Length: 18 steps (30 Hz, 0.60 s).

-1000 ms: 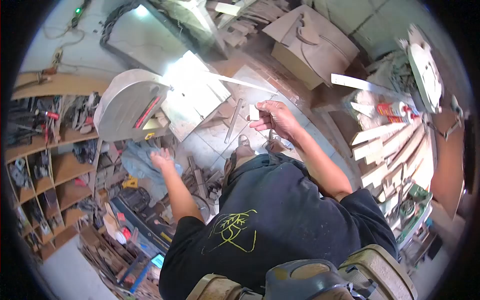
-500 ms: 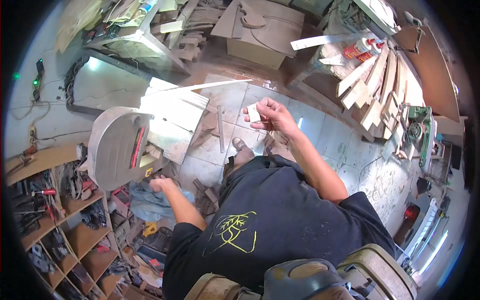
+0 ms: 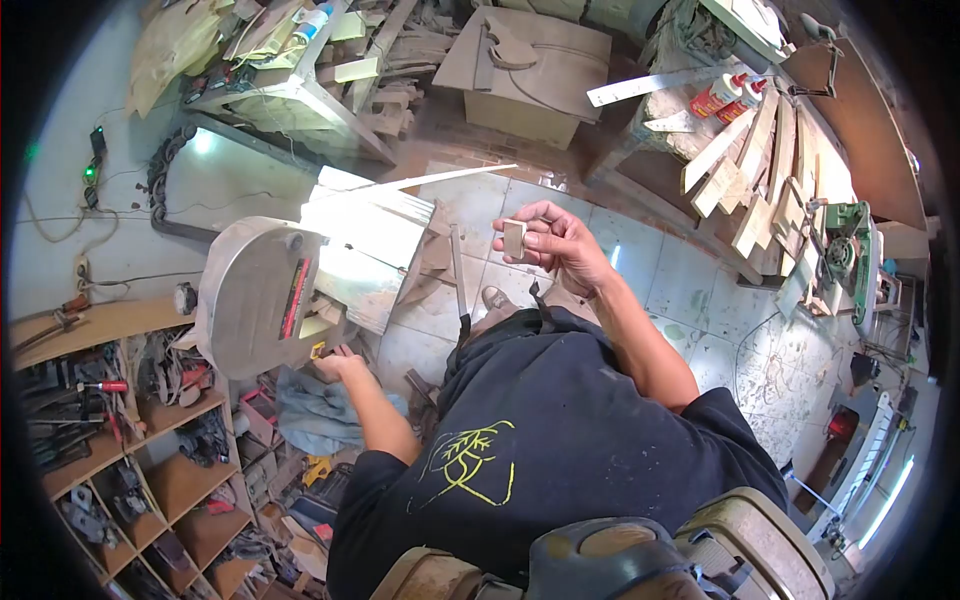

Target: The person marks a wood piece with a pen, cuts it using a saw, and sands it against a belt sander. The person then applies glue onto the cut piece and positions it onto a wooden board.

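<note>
My right hand point(image 3: 568, 250) is raised in front of me, its thumb and fingers closed on a small rectangular wood block point(image 3: 514, 238). One broad face of the block is turned towards me. Low at the left, my left hand point(image 3: 338, 365) reaches to the yellow switch point(image 3: 318, 350) on the side of the grey bandsaw point(image 3: 255, 295). Its fingers are partly extended by the switch and hold nothing visible; whether they press it I cannot tell. A brightly lit saw table point(image 3: 365, 235) juts out beyond the rounded housing, with a long thin wood strip point(image 3: 450, 176) across it.
Shelves point(image 3: 185, 455) crowded with tools stand at the lower left, beside a blue cloth point(image 3: 315, 410). At the right, a bench carries wood strips point(image 3: 760, 180) and red-and-white glue bottles point(image 3: 718, 95). A green machine point(image 3: 848, 250) stands farther right. Offcuts lie on the tiled floor point(image 3: 480, 225).
My left hand has moved up to the yellow switch. The wood block has turned in my right hand, showing a broader, darker face. The whole view has shifted slightly.
</note>
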Tool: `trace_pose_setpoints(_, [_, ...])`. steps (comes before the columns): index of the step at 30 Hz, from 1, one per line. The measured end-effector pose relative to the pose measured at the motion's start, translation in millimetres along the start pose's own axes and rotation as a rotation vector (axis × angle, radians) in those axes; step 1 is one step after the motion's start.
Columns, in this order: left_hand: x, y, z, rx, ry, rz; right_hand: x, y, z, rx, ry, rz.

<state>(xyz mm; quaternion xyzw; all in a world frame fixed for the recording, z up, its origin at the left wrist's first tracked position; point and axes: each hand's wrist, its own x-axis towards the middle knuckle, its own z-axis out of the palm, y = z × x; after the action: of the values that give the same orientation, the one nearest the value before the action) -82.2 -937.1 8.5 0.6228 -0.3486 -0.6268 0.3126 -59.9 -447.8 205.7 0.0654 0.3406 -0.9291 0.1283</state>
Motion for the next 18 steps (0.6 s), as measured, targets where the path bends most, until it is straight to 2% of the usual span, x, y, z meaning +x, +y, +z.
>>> trace_pose_setpoints(6, [-3.5, -9.8, -3.3, 0.001, -0.105, 0.088, -3.0, 1.9, 0.3, -0.002, -0.004, 0.006])
trace_pose_setpoints(15, [14.3, -4.5, -12.5, 0.068, -0.091, 0.159, -16.2, -6.7, -0.9, 0.061, 0.049, 0.015])
trace_pose_setpoints(18, [43.5, -7.5, -13.9, 0.25, -0.071, 0.125, -28.2, -9.2, -10.5, 0.066, 0.085, 0.007])
